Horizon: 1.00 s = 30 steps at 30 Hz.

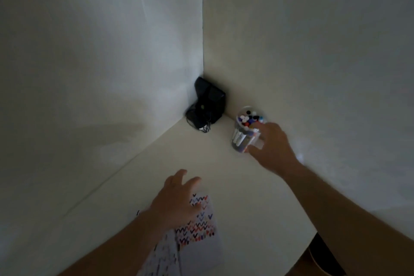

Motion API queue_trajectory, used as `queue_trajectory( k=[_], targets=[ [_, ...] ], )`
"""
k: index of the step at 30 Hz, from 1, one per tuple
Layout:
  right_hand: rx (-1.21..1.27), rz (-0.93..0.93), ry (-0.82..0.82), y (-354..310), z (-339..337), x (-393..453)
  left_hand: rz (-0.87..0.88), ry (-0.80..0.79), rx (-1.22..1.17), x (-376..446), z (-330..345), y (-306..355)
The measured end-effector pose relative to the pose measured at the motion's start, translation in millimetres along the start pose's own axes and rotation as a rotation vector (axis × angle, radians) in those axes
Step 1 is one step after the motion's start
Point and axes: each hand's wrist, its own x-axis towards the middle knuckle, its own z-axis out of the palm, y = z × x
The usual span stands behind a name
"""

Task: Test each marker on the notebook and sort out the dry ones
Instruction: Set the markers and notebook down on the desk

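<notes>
A clear jar (243, 134) full of markers (249, 118) with coloured caps stands near the right wall. My right hand (272, 144) wraps around the jar's right side, fingers curled on it. The notebook (199, 228), its page covered in rows of coloured check marks, lies at the front of the white table (235, 186). My left hand (178, 195) hovers or rests over the notebook's top left part with fingers spread and relaxed; contact is unclear. The image is dim and slightly blurred.
A black bag-like object (207, 105) with cords sits in the far corner where the two white walls meet. The table's edge runs at the lower right, with dark floor (322, 255) beyond it.
</notes>
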Motion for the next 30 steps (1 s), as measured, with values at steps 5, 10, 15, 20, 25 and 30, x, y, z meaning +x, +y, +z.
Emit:
queue_trajectory(
  k=[5, 10, 15, 20, 25, 30],
  targets=[
    [-0.029, 0.129, -0.051, 0, -20, 56, 0.026, 0.021, -0.042, 17, -17, 30],
    [0.001, 0.116, -0.167, -4, 10, 86, 0.025, -0.028, -0.063, 14, -11, 24],
    [-0.036, 0.031, -0.086, -9, 32, 77, -0.03, -0.002, -0.12, 9, -13, 2],
    [0.026, -0.259, -0.174, -36, 25, 10, 0.069, 0.154, -0.225, 8, -30, -8],
    [0.385, -0.379, -0.353, -99, 13, -61, 0.114, 0.204, -0.541, -15, -51, 8],
    [0.79, -0.191, -0.434, -113, 40, -87, 0.152, 0.311, -0.853, -43, -50, -18]
  ],
)
